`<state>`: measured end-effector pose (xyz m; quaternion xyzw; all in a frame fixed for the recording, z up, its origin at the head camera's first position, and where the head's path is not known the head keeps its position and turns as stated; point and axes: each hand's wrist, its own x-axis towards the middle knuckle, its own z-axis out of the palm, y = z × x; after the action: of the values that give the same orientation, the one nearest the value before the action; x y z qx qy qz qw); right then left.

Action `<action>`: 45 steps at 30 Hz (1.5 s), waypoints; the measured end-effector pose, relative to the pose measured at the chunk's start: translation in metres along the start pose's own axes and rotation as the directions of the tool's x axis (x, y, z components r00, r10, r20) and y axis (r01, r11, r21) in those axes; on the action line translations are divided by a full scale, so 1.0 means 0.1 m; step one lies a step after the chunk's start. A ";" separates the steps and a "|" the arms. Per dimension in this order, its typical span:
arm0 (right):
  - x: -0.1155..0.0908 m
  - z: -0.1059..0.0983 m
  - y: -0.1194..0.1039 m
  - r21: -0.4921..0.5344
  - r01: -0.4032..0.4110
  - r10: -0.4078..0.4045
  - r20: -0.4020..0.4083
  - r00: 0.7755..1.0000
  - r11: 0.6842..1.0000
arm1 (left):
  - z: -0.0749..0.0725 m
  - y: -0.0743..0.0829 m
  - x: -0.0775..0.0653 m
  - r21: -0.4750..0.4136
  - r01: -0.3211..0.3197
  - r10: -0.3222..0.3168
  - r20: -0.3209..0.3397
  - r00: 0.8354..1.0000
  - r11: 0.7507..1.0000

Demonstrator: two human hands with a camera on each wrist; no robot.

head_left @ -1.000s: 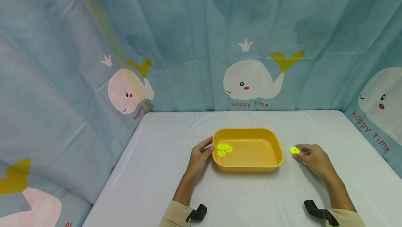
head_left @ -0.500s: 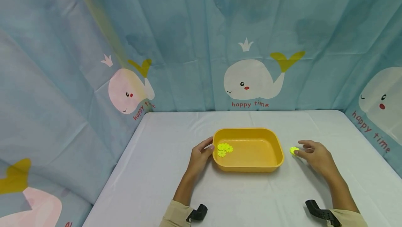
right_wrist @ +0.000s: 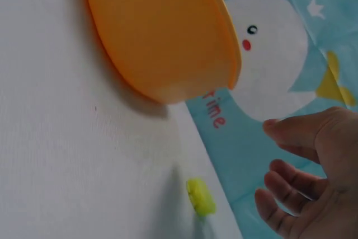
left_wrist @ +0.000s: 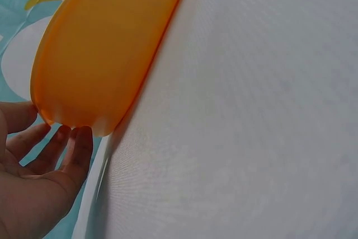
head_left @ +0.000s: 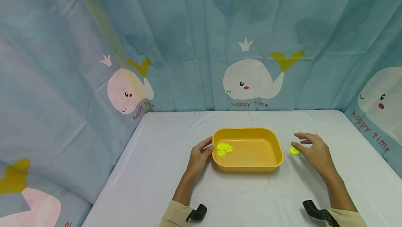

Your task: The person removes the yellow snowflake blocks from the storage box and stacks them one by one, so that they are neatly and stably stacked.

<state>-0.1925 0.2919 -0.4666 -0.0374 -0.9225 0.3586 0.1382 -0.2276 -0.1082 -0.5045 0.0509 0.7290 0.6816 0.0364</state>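
Note:
A yellow rectangular tub point(head_left: 251, 168) sits on the white table, with several neon-yellow flower-shaped pieces point(head_left: 221, 153) grouped at the left of its floor. My left hand point(head_left: 198, 156) rests against the tub's left end; in the left wrist view, the fingertips point(left_wrist: 84, 134) touch the outer wall. To the tub's right lies another neon-yellow flower-shaped piece point(head_left: 294, 151) on the cloth. My right hand point(head_left: 316, 153) hovers just right of this piece, thumb and fingers apart, holding nothing. In the right wrist view the same loose piece point(right_wrist: 200, 196) is seen nearly edge-on, apart from the fingers.
A white cloth covers the table point(head_left: 251, 199). Blue curtains point(head_left: 188, 45) printed with whales stand behind it and at both sides. Black wrist mounts point(head_left: 198, 213) sit at the cuffs of both beige sleeves.
My right hand has let go of the loose flower-shaped piece and lifted slightly away, its fingers spreading. The piece stays on the table. My left hand and the tub have not moved.

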 end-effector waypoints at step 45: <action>0.01 0.99 -1.10 0.255 0.270 -0.331 0.239 0.913 0.929 | 0.01 0.02 -0.03 -0.041 -0.020 0.020 0.002 1.000 0.999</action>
<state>-0.2179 0.1466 -0.4620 0.1714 -0.8826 0.4329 0.0645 -0.2247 -0.1078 -0.5026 0.0583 0.7145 0.6965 0.0314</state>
